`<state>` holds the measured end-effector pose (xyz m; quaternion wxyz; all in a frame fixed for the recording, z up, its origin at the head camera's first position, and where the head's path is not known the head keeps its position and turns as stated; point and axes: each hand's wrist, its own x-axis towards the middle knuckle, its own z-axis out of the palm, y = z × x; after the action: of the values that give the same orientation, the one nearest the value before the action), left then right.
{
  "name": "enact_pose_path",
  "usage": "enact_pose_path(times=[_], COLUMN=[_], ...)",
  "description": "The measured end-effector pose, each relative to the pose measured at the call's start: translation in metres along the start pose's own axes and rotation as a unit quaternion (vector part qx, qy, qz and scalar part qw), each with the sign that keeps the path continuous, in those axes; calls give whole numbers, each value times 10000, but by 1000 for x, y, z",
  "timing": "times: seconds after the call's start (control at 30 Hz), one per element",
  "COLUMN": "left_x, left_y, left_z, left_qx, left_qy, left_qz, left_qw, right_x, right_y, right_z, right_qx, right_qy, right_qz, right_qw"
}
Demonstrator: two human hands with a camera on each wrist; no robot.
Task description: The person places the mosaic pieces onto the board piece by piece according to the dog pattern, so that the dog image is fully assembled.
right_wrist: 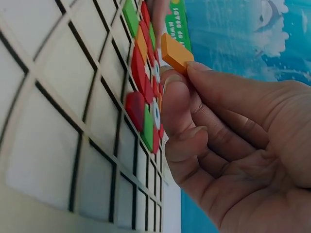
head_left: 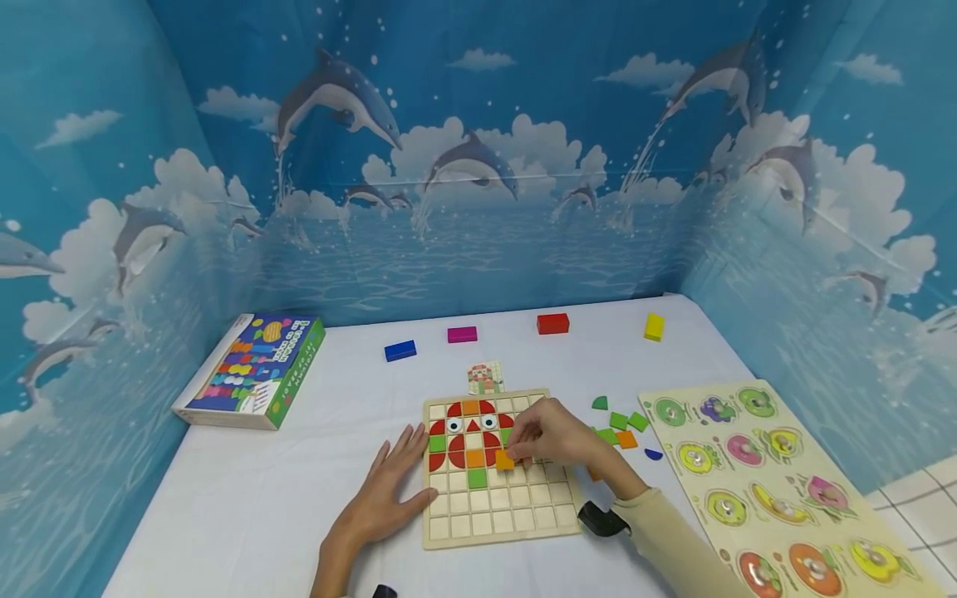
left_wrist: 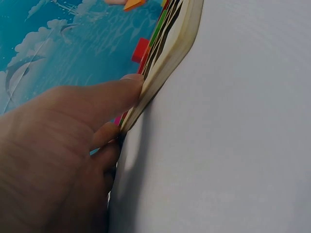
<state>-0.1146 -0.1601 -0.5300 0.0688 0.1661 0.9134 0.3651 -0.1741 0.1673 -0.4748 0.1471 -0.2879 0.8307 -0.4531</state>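
A right hand [head_left: 549, 436] is pinching a small flat orange wooden tile [head_left: 504, 460] between thumb and fingertips, hovering it over the gridded wooden board [head_left: 497, 515]. At nine o'clock, the left hand [head_left: 389, 490] is lying flat, fingers straight, bracing the board's edge on the smooth white table [head_left: 247, 507]. Loose green pieces [head_left: 619, 421] are lying at three o'clock.
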Motion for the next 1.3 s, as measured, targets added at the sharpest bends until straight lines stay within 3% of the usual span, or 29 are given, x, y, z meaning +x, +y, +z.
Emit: enact_pose_path(times=[0.2,0.43,1.13,1.3], left_x=[0,0,2,0], left_y=[0,1,-1,-1], left_z=[1,-1,-1,0], left_qx=[32,6,-38,-73], left_qy=[-5,-9,19,31], left_qz=[15,80,80,85], left_qw=[10000,10000,10000,9999], right_x=[3,3,5,4], right_y=[-3,-3,-8,-7], right_z=[13,22,26,28], right_qx=[-210,-326,-602,-616], right_qy=[-99,-165,-69,-72], right_qz=[96,-89,-177,-380], right_qw=[9997,9993,9980,9973])
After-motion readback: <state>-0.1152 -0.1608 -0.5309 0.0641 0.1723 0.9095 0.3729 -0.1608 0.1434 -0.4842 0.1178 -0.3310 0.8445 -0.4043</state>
